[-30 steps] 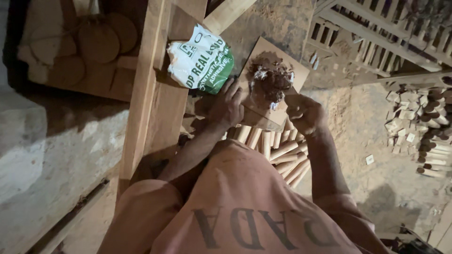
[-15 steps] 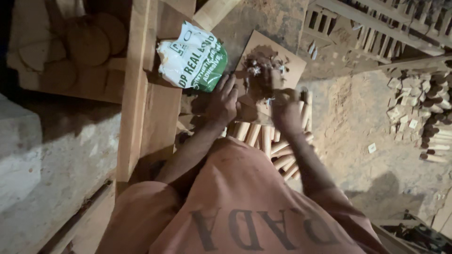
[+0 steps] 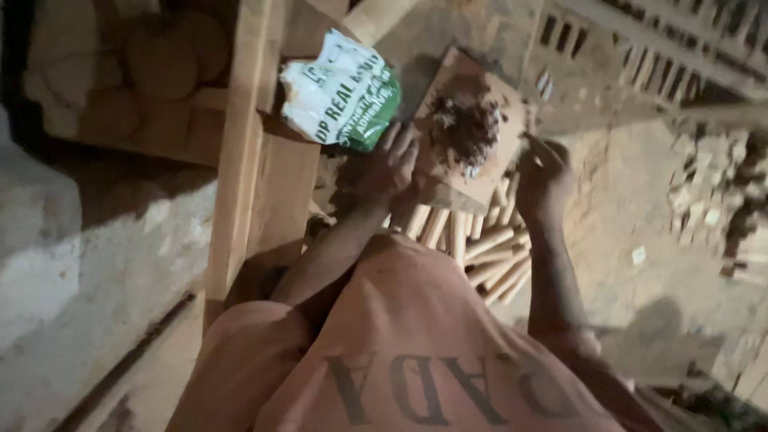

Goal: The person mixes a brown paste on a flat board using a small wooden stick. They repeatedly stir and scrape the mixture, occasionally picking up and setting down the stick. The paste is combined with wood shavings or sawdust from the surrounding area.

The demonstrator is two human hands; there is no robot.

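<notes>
Woodworking shop, rough and dim. Long planks (image 3: 240,160) stand at left, beside a bin of round wooden discs (image 3: 152,64). Short turned pegs (image 3: 480,240) lie heaped on the ground. Slatted wooden frames (image 3: 640,40) lean at upper right; a pile of small offcuts (image 3: 720,192) lies on the dusty dirt floor (image 3: 640,240). A dark mound on a board (image 3: 472,128), possibly shavings, is blurred.

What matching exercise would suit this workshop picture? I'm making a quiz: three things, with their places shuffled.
Things:
1. white and green plastic bag
2. pale wooden sticks
3. dark crumbly pile

Places:
A. on the square wooden board
B. heaped below the board, between the forearms
C. on the timber beams, beside the left hand

Pairs: 1-C, 2-B, 3-A
</notes>
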